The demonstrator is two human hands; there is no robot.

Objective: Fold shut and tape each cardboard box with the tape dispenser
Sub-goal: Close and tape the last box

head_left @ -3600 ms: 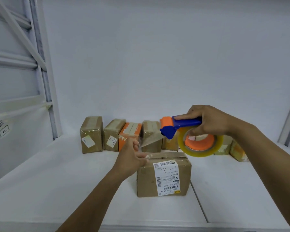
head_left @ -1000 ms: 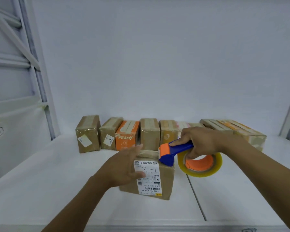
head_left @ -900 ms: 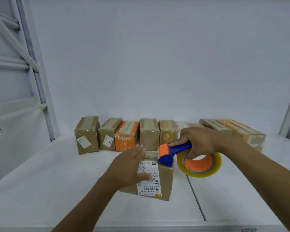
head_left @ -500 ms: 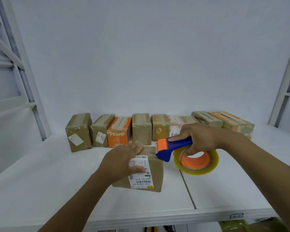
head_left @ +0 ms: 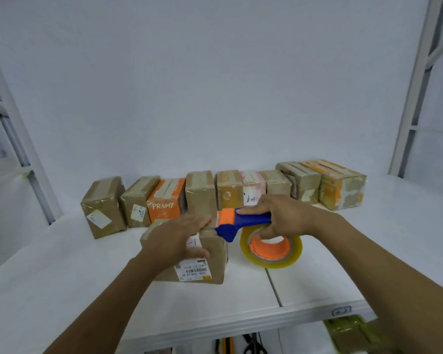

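Left hand (head_left: 179,241) lies flat on the front cardboard box (head_left: 212,259), fingers extended over its top, thumb on its labelled face. Right of the box, right hand (head_left: 284,221) grasps the tape dispenser (head_left: 243,223), blue nose at the box's top right corner

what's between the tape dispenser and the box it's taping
Nothing visible separates them: the tape dispenser sits at the box by its upper right edge. The left hand, though, lies across the box's top and front, fingertips beside the dispenser's orange end, so it would likely block a pull leftward.
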